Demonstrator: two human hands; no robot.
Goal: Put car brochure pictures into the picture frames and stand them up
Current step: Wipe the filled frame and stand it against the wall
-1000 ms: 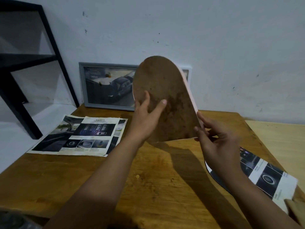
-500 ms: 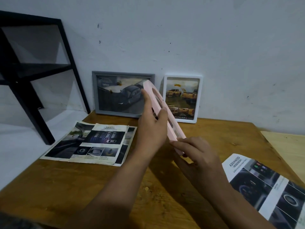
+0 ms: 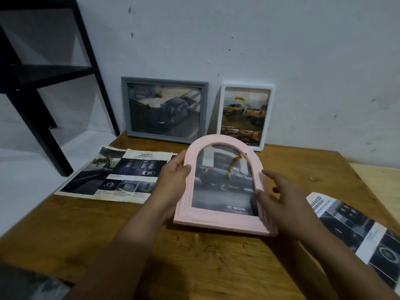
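Note:
A pink arched picture frame faces me, tilted back above the wooden table, with a dark pickup picture behind its glass. My left hand grips its left edge, thumb on the front. My right hand rests against its right edge with the fingers spread. At the back, a grey frame with a dark truck picture and a white frame with yellow trucks stand leaning on the wall.
Brochure pages lie flat at the table's left, and another brochure lies at the right edge. A black metal shelf stands at the far left. A lighter wooden surface adjoins the table on the right.
The pink frame has been turned from its brown back, through edge-on, to its front facing me, and it now sits lower. My right hand's fingers have spread along the right edge.

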